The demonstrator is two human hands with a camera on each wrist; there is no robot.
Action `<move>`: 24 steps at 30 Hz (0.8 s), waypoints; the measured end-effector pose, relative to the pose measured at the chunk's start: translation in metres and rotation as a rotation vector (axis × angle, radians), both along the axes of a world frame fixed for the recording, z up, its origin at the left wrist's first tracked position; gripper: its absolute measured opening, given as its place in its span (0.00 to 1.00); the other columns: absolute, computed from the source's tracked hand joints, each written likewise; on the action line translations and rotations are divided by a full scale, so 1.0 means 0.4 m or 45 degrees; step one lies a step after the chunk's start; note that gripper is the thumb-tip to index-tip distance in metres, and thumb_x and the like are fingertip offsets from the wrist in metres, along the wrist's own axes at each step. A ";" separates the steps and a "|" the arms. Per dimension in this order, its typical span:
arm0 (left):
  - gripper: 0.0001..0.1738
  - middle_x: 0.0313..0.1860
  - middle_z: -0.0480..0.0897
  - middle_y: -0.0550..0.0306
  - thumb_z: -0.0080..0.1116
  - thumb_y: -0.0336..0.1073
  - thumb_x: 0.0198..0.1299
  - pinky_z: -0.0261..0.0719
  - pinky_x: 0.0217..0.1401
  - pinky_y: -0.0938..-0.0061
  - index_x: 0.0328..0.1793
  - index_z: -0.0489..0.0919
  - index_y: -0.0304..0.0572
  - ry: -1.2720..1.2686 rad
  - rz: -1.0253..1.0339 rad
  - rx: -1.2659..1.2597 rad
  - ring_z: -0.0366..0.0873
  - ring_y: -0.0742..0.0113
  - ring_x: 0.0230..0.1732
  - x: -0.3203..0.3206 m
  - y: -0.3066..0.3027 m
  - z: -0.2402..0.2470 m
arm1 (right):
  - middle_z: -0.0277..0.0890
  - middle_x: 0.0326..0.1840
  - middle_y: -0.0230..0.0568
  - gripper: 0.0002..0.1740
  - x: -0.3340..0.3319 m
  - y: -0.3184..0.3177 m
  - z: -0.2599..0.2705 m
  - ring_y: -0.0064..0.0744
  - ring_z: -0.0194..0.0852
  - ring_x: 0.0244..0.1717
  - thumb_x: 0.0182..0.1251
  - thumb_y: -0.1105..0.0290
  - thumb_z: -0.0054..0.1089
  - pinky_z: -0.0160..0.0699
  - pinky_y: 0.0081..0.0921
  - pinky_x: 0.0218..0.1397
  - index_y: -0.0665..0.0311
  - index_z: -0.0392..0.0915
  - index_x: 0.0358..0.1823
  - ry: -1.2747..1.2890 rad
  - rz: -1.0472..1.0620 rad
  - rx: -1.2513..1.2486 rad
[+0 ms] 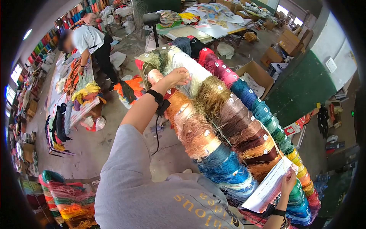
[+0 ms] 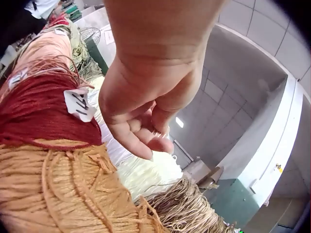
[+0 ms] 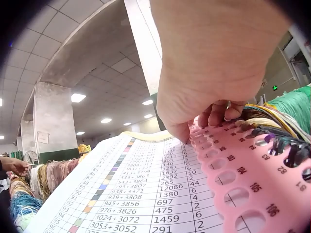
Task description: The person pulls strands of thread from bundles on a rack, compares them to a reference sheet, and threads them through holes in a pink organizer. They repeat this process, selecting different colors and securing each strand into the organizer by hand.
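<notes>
My left hand (image 1: 178, 76) is over the cream-white thread hanks (image 1: 189, 63) on the rack, its fingers curled and its thumb close to them. From the left wrist view I cannot tell whether a fine strand lies between the fingertips. Dark red thread (image 2: 43, 109) with a handwritten tag (image 2: 80, 105) and tan thread (image 2: 58, 189) lie beside it. My right hand (image 1: 288, 182) grips a printed list (image 3: 131, 194) with numbers and small colour squares, along with a pink thread card (image 3: 265, 160) with numbered holes. Coloured threads (image 3: 274, 119) hang from the card's far side.
Long rows of tagged hanks, including blue thread (image 1: 225, 168) and brown thread (image 1: 238, 126), run across the view. A person (image 1: 89, 42) bends over a table with thread bundles (image 1: 85, 91) at left. A cardboard box (image 1: 256, 78) and a green-and-white pillar (image 1: 309, 80) stand at right.
</notes>
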State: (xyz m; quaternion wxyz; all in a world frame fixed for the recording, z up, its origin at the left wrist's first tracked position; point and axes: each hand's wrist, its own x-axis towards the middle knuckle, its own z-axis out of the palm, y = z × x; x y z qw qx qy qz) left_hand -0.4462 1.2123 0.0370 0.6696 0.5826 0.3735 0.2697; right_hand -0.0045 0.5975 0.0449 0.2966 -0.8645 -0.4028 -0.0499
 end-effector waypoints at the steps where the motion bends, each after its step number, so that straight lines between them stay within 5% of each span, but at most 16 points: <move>1: 0.07 0.35 0.80 0.61 0.54 0.36 0.64 0.80 0.37 0.79 0.46 0.72 0.46 0.002 -0.015 -0.028 0.76 0.77 0.31 -0.003 -0.002 0.001 | 0.61 0.33 0.33 0.24 -0.001 0.001 0.000 0.26 0.58 0.32 0.53 0.81 0.54 0.63 0.20 0.36 0.67 0.70 0.55 0.001 0.002 0.000; 10: 0.19 0.34 0.78 0.62 0.53 0.35 0.65 0.80 0.41 0.80 0.61 0.70 0.45 -0.108 -0.373 -0.159 0.77 0.75 0.32 -0.024 -0.056 0.054 | 0.57 0.32 0.32 0.23 0.000 -0.002 -0.002 0.26 0.56 0.32 0.54 0.81 0.53 0.62 0.19 0.36 0.67 0.70 0.55 0.064 -0.017 0.001; 20: 0.28 0.27 0.78 0.57 0.60 0.38 0.58 0.73 0.34 0.80 0.65 0.68 0.40 0.192 -0.244 -0.165 0.74 0.73 0.29 -0.003 0.008 -0.027 | 0.56 0.31 0.32 0.22 0.015 -0.007 -0.012 0.25 0.56 0.31 0.53 0.81 0.53 0.61 0.19 0.35 0.67 0.71 0.53 0.032 0.027 0.029; 22: 0.26 0.26 0.80 0.55 0.66 0.40 0.51 0.72 0.34 0.77 0.55 0.76 0.37 0.412 -0.076 0.608 0.75 0.70 0.27 0.014 0.031 -0.083 | 0.56 0.31 0.32 0.22 0.012 -0.005 -0.006 0.25 0.56 0.31 0.53 0.81 0.53 0.61 0.19 0.35 0.67 0.71 0.53 0.031 0.030 0.028; 24: 0.22 0.28 0.81 0.55 0.67 0.40 0.49 0.73 0.36 0.75 0.49 0.79 0.37 0.404 0.028 0.643 0.76 0.68 0.28 0.036 0.041 -0.104 | 0.57 0.31 0.31 0.22 0.006 -0.002 0.001 0.25 0.56 0.31 0.53 0.81 0.53 0.61 0.19 0.35 0.68 0.71 0.53 0.041 0.004 -0.008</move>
